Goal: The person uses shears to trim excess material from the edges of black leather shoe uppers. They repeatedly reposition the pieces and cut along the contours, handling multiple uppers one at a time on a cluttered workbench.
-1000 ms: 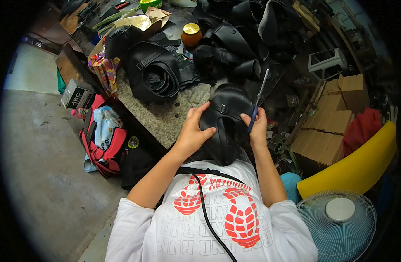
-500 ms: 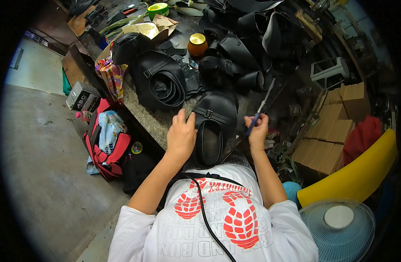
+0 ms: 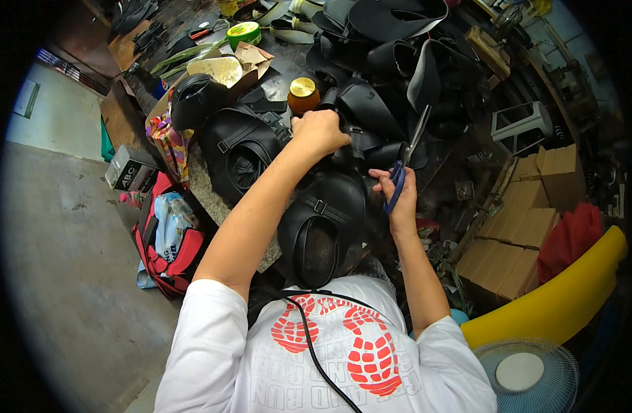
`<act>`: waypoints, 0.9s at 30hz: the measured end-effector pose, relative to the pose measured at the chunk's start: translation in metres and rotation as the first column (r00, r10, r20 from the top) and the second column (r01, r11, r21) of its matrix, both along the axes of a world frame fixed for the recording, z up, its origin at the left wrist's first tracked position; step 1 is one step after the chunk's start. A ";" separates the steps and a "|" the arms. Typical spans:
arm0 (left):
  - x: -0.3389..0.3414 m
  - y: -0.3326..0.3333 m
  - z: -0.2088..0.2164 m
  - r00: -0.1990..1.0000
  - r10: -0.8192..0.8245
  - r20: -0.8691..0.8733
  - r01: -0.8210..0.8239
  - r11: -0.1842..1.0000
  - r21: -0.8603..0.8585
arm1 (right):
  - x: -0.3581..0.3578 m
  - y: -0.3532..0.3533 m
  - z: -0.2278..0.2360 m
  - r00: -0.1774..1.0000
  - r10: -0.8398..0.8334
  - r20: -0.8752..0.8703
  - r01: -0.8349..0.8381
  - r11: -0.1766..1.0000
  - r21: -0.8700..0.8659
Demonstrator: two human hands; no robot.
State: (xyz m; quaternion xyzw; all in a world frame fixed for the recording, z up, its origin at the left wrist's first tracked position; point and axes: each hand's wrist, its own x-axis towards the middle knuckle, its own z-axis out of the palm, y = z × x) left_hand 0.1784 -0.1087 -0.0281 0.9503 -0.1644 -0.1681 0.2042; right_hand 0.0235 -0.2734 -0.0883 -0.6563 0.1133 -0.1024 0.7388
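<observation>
My left hand [image 3: 321, 134] reaches over the bench to the black leather pieces beside a jar with a gold lid [image 3: 303, 96]. Its fingers curl downward, and whatever lies in them is hidden. Scissors with blue handles [image 3: 397, 184] are in my right hand [image 3: 402, 196], their blades pointing up and away from me. Close to my body rests a rounded black leather piece [image 3: 323, 220] with a buckled strap across it and a looped opening. A similar stack of buckled leather [image 3: 235, 141] sits left of my left forearm.
Heaped black leather [image 3: 371, 107] covers the far bench. Back left are a green round tin [image 3: 244, 34] and a patterned cloth [image 3: 168, 144]. A red bag [image 3: 185, 241] stands at left. Cardboard boxes [image 3: 505, 241], a yellow curved panel [image 3: 550, 289] and a fan [image 3: 529, 375] flank my right.
My left hand has left the near buckled piece and moved forward to the leather by the jar. The right hand has risen slightly, still with the scissors. The view has shifted a little.
</observation>
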 end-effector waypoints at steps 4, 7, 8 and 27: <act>-0.009 -0.012 0.015 0.997 0.047 0.068 -0.023 0.949 -0.313 | 0.019 0.002 0.010 1.000 0.013 -0.023 -0.009 0.989 0.149; -0.025 -0.007 0.023 0.994 0.106 0.032 -0.071 0.827 -0.558 | 0.028 -0.003 0.019 0.996 -0.073 -0.045 0.086 0.900 0.428; -0.030 -0.003 0.025 0.991 0.130 0.028 -0.085 0.779 -0.621 | 0.031 -0.003 0.022 0.987 -0.146 -0.070 0.161 0.890 0.426; -0.010 0.090 0.046 0.958 -0.199 0.208 0.235 0.958 -0.165 | 0.058 -0.054 0.079 0.805 0.508 -0.307 -0.524 0.851 0.032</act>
